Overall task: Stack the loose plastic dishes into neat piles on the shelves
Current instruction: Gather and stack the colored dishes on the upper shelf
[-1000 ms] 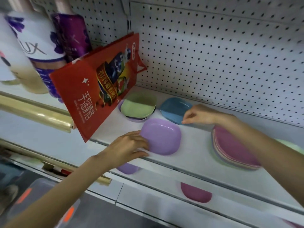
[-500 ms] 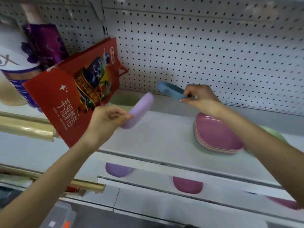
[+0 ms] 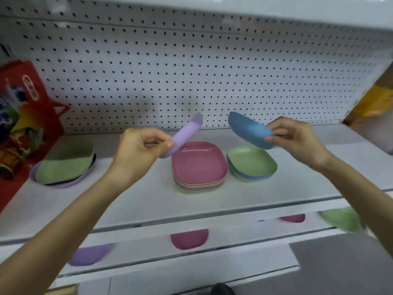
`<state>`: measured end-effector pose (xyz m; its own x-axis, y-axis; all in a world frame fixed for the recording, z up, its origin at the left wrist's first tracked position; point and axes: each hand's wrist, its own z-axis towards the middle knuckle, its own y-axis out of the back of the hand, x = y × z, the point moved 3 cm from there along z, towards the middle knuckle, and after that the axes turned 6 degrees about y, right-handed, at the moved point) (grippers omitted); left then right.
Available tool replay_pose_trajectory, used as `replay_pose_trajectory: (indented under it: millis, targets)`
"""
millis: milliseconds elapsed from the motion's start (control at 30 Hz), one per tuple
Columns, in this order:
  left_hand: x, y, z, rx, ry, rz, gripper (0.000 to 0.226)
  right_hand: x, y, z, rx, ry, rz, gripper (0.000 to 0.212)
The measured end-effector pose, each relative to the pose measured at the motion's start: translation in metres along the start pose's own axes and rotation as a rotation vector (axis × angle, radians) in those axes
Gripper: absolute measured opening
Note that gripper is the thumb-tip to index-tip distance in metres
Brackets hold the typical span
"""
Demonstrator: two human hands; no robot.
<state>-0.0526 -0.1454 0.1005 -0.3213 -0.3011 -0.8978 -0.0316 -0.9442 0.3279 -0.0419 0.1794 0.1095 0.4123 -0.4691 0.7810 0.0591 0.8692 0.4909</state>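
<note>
My left hand (image 3: 140, 150) pinches a lilac dish (image 3: 185, 135) by its rim, tilted on edge above the white shelf (image 3: 131, 194). My right hand (image 3: 297, 139) pinches a blue dish (image 3: 248, 130) by its edge, held in the air over a pile topped by a green dish (image 3: 252, 162). Just left of that pile stands a taller pile topped by a pink dish (image 3: 198, 165). At the shelf's left lies a loose heap with a green dish (image 3: 63, 165) on top of darker and lilac ones.
A red printed bag (image 3: 25, 128) leans at the far left. Pegboard (image 3: 191, 71) backs the shelf. On the lower shelf lie a lilac dish (image 3: 91, 254), two pink dishes (image 3: 189, 238) (image 3: 292, 218) and a green dish (image 3: 342, 218). A yellow package (image 3: 376, 101) stands at far right.
Both hands lifted their dishes off the shelf and carried them to the right. They now hang above the two piles, and the view has turned right with them.
</note>
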Motion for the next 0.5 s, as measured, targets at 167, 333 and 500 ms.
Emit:
replay_pose_trajectory:
  millis: [167,333,500]
  targets:
    - [-0.013,-0.049,0.025,0.061,-0.032,0.028,0.027,-0.035,0.024,-0.030,0.241,0.008,-0.346,0.008]
    - [-0.014,-0.090,0.039,0.035,-0.053,0.070,0.026,-0.075,0.031,-0.037,0.454,0.086,-0.551,0.004]
    - [-0.020,-0.124,0.042,0.015,-0.013,0.118,0.026,-0.102,0.038,-0.024,0.633,0.248,-0.557,0.024]
